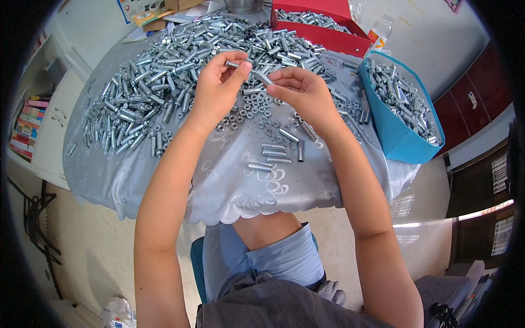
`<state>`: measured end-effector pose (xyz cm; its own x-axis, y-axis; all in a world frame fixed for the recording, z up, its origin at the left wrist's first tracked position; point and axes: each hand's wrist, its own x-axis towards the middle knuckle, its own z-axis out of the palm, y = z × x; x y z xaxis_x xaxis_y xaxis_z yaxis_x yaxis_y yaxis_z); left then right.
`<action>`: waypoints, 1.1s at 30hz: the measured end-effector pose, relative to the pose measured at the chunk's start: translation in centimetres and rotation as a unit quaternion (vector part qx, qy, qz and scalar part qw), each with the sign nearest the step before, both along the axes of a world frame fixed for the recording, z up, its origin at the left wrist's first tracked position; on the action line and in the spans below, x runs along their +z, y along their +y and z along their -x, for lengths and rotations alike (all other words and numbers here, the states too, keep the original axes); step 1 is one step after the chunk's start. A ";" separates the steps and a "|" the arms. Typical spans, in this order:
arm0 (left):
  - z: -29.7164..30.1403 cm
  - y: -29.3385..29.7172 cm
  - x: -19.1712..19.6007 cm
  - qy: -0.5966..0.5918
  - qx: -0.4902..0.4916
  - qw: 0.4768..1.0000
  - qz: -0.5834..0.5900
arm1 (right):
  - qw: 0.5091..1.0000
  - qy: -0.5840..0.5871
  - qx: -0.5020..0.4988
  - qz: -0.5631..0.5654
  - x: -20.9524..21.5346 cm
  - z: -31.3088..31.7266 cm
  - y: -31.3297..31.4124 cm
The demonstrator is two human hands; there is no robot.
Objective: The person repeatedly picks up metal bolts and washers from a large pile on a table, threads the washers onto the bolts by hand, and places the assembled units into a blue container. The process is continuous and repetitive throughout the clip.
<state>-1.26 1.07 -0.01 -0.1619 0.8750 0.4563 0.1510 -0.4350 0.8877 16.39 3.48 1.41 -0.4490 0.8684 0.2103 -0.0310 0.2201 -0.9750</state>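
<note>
Above the table's middle, my left hand pinches a thin silver bolt between thumb and fingers. Close beside it, my right hand grips a shiny metal sleeve that points toward the left fingertips. Whether bolt and sleeve touch is hard to make out. Under and behind both hands spreads a big heap of sleeves and bolts. Loose hex nuts lie just below the hands. Nearer to me, several separate sleeves rest on the grey tablecloth.
A blue fabric bin full of metal parts stands at the table's right. Behind it are a red box of similar parts and a plastic bottle. A metal bucket sits at the far edge. Books fill a shelf at left.
</note>
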 end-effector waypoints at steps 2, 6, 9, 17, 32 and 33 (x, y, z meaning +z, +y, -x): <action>0.0 0.0 0.0 0.011 -0.004 0.999 0.035 | 1.000 0.002 0.001 -0.005 0.0 0.0 0.0; -0.2 0.3 -0.5 0.014 -0.062 0.998 0.008 | 1.000 -0.003 0.006 -0.028 -0.5 0.0 0.2; -1.1 0.0 -1.2 0.052 -0.108 0.993 0.021 | 0.999 0.014 0.016 -0.044 -1.0 0.3 0.3; -1.6 -0.6 -1.1 0.080 -0.102 0.989 0.069 | 0.997 0.046 0.023 -0.059 -0.7 0.5 -0.1; -0.8 -0.1 -0.7 0.008 -0.081 0.993 0.085 | 0.992 0.007 -0.039 -0.119 -0.6 0.7 -0.4; -0.8 -0.2 -0.5 0.011 -0.093 0.990 0.104 | 0.992 0.005 -0.039 -0.123 -0.6 0.6 -0.4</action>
